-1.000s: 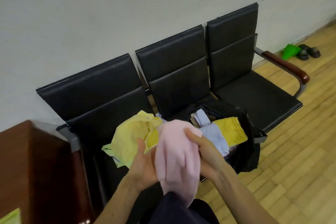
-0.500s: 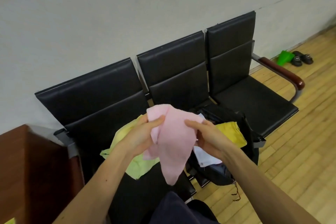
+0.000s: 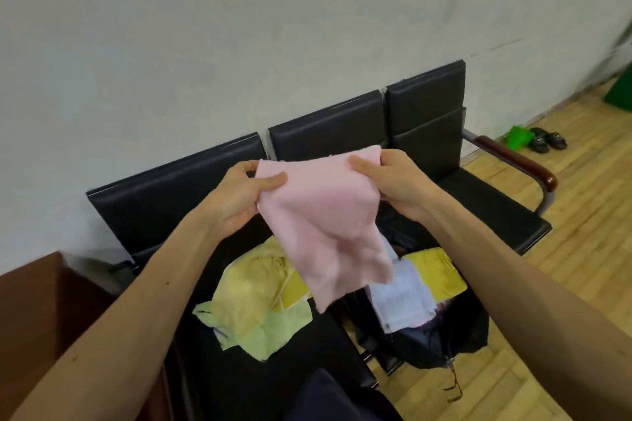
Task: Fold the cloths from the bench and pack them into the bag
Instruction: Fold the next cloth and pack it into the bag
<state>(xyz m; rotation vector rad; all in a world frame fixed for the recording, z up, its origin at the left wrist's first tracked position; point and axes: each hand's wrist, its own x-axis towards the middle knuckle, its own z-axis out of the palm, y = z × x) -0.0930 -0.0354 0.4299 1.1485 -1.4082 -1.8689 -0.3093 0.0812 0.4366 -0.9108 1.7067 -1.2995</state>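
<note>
The left hand [image 3: 239, 195] and right hand [image 3: 393, 181] each pinch an upper corner of the pink cloth [image 3: 328, 225] between thumb and curled fingers. The cloth hangs below the fingers, above the bench [image 3: 496, 205], the yellow-green cloths [image 3: 253, 304] and the open bag [image 3: 455, 338].

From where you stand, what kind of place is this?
Probably a waiting area or sports hall: a black bench of linked seats against a bare wall, a wood-strip floor, and dark sandals left by the wall.
</note>
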